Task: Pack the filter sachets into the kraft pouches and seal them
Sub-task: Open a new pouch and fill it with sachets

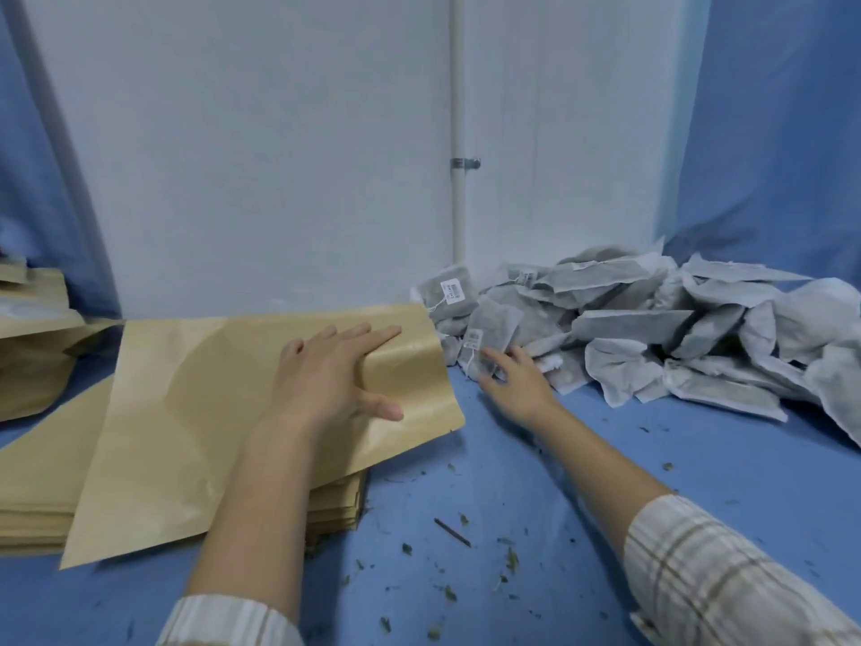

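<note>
- Left hand [333, 375] lies flat, fingers straight, pinning the top kraft pouch [223, 412] on the pouch stack [37, 510].
- Right hand [515, 382], grip released, reaches a tagged sachet [489, 338] at the sachet heap [652, 328], right of the stack.
- Better pinch one sachet only, tag clear.

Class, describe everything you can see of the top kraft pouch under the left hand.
The top kraft pouch is a flat, tan, paper-like bag with faint creases. It lies skewed on a stack of similar pouches on the blue surface, its right corners overhanging. The left hand rests on its right end, fingers straight on top, thumb at the edge. Its right edge curls up slightly.
</note>
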Demonstrator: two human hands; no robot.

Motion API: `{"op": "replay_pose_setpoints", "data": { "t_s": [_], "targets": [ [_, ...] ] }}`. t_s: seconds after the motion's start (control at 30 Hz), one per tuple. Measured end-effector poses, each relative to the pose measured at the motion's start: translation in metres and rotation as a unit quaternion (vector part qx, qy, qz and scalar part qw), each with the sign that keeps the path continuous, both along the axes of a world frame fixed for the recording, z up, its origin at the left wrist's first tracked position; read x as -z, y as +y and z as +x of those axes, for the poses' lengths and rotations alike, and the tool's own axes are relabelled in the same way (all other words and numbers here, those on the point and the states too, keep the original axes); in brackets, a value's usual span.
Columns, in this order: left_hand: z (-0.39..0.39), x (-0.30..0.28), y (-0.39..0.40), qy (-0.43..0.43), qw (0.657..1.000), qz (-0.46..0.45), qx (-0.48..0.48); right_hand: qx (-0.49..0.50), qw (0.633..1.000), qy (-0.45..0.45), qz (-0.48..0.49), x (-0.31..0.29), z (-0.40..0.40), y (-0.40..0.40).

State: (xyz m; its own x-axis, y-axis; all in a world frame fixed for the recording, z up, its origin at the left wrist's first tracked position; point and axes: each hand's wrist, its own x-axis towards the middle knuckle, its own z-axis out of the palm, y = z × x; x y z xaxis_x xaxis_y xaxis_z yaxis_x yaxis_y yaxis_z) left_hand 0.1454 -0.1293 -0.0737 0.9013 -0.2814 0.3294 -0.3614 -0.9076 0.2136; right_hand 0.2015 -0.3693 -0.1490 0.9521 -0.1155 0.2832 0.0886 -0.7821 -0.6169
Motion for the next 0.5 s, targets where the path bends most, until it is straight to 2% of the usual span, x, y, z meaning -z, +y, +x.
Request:
{"op": "replay_pose_setpoints", "data": {
  "t_s": [0.1,0.2,0.33,0.5],
  "targets": [
    [0.0,0.0,-0.001,-0.003,1.0,-0.012,0.008,0.006,0.996,0.032,0.08,0.005,0.001,0.002],
    [0.0,0.003,0.002,-0.005,1.0,-0.016,0.005,0.029,0.981,-0.036,0.186,0.008,-0.006,0.005],
    [-0.001,0.002,0.007,-0.006,1.0,-0.024,-0.011,0.115,0.909,-0.152,0.371,-0.012,-0.017,0.006],
    [-0.003,0.002,0.01,0.006,1.0,-0.025,-0.015,0.148,0.87,-0.13,0.453,-0.016,-0.023,0.004]
  ]
}}
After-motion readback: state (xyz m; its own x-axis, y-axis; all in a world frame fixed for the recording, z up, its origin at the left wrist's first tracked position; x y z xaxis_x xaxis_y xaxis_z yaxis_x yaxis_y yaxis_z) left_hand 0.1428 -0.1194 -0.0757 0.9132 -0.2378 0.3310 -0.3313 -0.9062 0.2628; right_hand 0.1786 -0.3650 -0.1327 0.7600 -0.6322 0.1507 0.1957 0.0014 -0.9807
